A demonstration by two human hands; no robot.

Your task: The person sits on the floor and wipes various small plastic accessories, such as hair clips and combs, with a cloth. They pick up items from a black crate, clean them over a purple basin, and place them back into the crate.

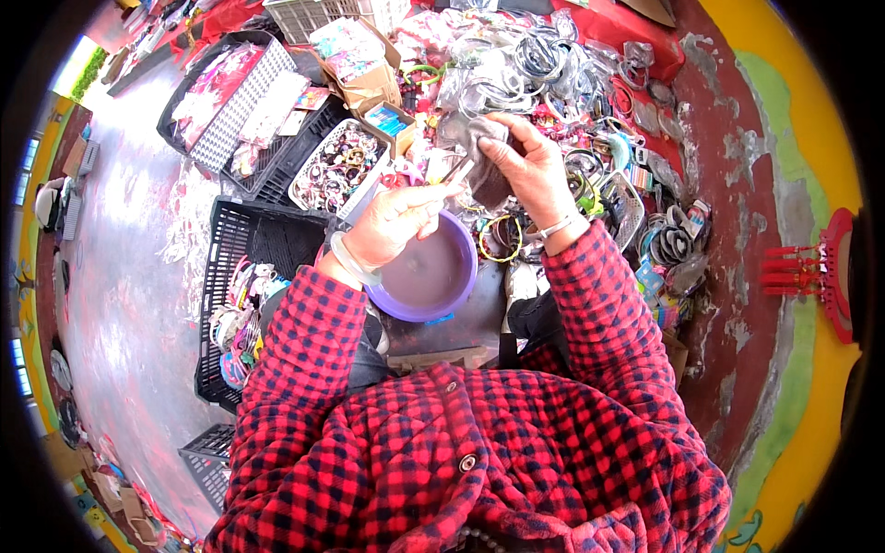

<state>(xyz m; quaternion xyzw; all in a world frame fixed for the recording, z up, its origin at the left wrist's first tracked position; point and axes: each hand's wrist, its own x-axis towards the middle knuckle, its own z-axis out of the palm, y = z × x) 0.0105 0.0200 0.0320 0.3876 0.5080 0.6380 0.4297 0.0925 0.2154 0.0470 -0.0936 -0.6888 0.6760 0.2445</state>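
Wrapped in my right hand (533, 170) is a damp-looking grey-brown cloth (489, 184), its loose end hanging down. My left hand (395, 224) pinches a thin, dark, narrow piece (455, 171) whose far end meets the cloth; its exact kind is too small to tell. Both hands are above the far rim of a purple basin (444, 308), which holds murky greyish water (424, 269). A yellow beaded ring (501, 240) lies just right of the basin, below my right wrist.
A white basket (297, 195) of hair ties and a black crate (219, 304) of hair accessories stand left. Bagged headbands (539, 64) heap up ahead. A patterned grey basket (240, 92) is far left; a small open carton (392, 124) stands beyond my left hand.
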